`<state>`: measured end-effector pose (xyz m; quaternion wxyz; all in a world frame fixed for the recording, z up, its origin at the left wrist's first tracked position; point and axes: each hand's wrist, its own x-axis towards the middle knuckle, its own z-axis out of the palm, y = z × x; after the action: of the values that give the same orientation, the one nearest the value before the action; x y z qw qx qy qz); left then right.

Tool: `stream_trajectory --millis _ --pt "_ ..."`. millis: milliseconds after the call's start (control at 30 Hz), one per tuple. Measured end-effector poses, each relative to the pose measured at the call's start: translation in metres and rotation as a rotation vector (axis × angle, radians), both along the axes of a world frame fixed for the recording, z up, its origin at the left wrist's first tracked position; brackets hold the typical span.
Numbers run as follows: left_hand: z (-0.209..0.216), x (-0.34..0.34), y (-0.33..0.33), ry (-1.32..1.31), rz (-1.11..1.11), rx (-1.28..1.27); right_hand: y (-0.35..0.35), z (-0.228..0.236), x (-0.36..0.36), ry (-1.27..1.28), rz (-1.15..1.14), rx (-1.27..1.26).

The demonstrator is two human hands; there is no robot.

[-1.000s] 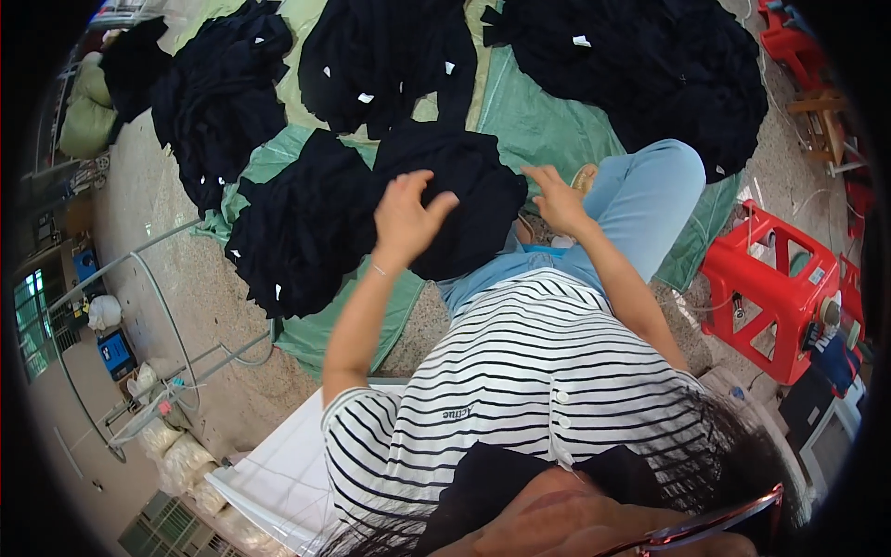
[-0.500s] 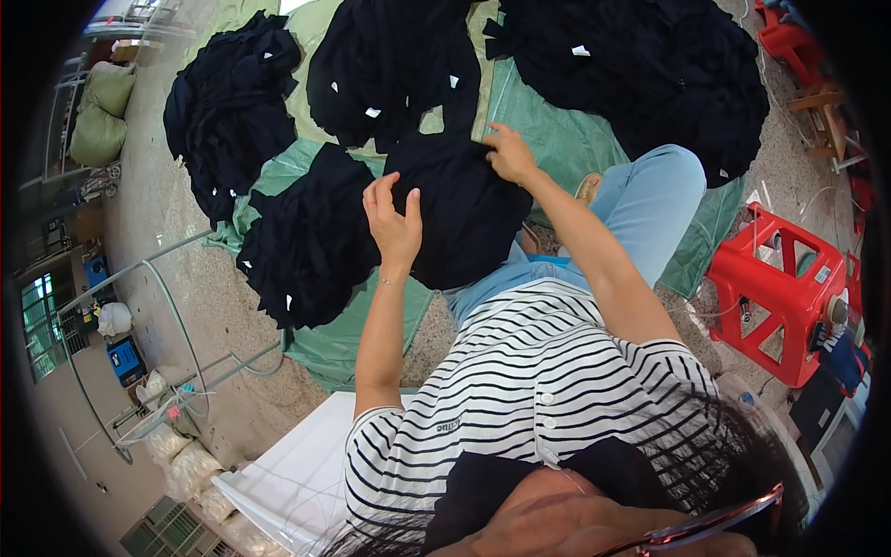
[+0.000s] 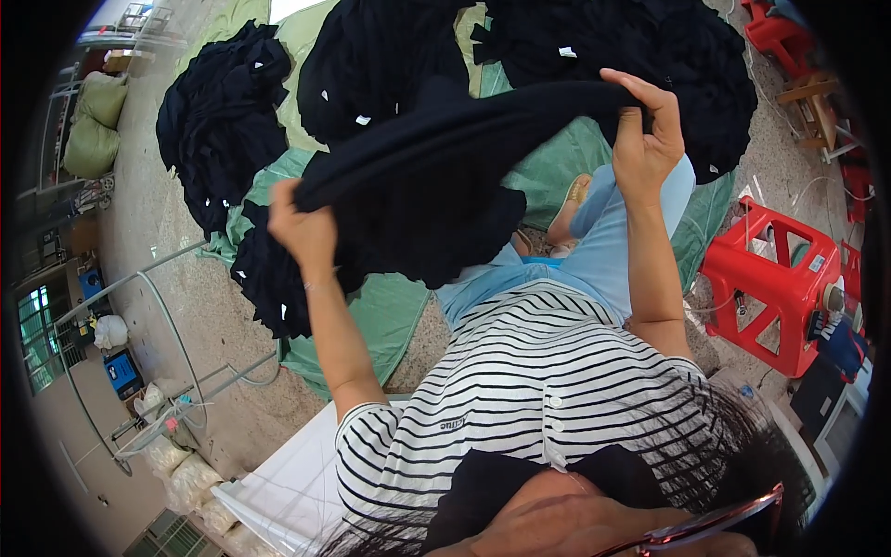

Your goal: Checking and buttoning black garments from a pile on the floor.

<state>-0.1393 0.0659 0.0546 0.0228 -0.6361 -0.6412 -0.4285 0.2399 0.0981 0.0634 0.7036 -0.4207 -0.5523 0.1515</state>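
Note:
My left hand (image 3: pixel 304 232) and my right hand (image 3: pixel 645 139) each grip one end of a dark navy garment (image 3: pixel 436 176). The garment hangs stretched between them, raised above my lap, and its lower part droops over my light blue trousers (image 3: pixel 603 251). Under and beyond it lie several piles of similar dark garments (image 3: pixel 223 130) with small white tags, spread on a green tarp (image 3: pixel 380 320). My right hand is higher and farther out than my left.
A red plastic stool (image 3: pixel 775 278) stands to the right, with more red stools behind it. A bent metal tube rack (image 3: pixel 158 316) and white sacks (image 3: pixel 181 469) are at the left. Green sacks (image 3: pixel 93 125) sit at the far upper left. A white surface (image 3: pixel 278 483) lies below.
Both hands were down on a dark garment over the pile in front of me. They have now taken hold of it, lifted it and moved apart, stretching it out.

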Motion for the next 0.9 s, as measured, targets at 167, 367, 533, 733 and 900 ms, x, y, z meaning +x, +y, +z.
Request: stream_trajectory --millis 167,367,533,733,900 --pt "0.09 -0.025 -0.05 0.103 0.086 0.654 -0.01 -0.002 -0.008 0.007 0.112 0.097" --pt "0.019 0.023 -0.152 0.442 -0.205 -0.215 -0.05 -0.073 0.024 -0.454 -0.029 -0.06" --pt "-0.065 0.043 -0.221 0.106 -0.566 -1.681 -0.103 -0.138 0.044 -1.245 0.303 -0.774" --pt "-0.062 0.051 -0.153 -0.034 -0.223 -0.833 -0.073 -0.146 -0.012 -0.867 0.382 -0.832" --pt "-0.058 0.08 -0.085 -0.272 -0.219 -0.488 -0.048 -0.144 -0.082 -0.313 0.496 -1.156"
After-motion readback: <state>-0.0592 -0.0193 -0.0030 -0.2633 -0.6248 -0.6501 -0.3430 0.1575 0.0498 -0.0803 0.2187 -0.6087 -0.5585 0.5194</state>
